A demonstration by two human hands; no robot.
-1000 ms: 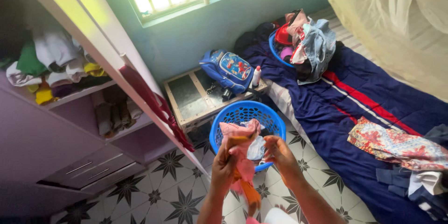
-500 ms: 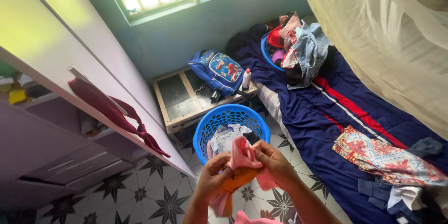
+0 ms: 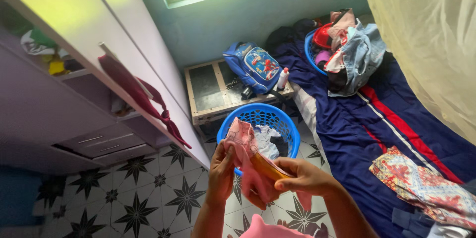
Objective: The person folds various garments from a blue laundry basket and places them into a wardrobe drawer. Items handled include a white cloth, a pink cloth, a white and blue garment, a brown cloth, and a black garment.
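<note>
My left hand (image 3: 221, 168) and my right hand (image 3: 302, 176) both grip a small pink garment with an orange band (image 3: 250, 161), held up in front of me. The left hand pinches its upper left edge and the right hand holds the orange band at the lower right. Just beyond the garment stands a round blue laundry basket (image 3: 282, 119) on the floor, with a few pale clothes inside. A second pink piece of cloth (image 3: 270, 229) shows at the bottom edge.
An open wardrobe door (image 3: 124, 54) with a maroon cloth (image 3: 134, 94) hanging on it juts out at left, shelves behind it. A low wooden table (image 3: 208, 91) carries a blue backpack (image 3: 253, 67). The mattress (image 3: 386, 129) at right holds clothes and another blue basket (image 3: 315, 52).
The garment has been lifted and turned, my left hand now higher at its top edge, my right hand lower on the orange band. The view has shifted left.
</note>
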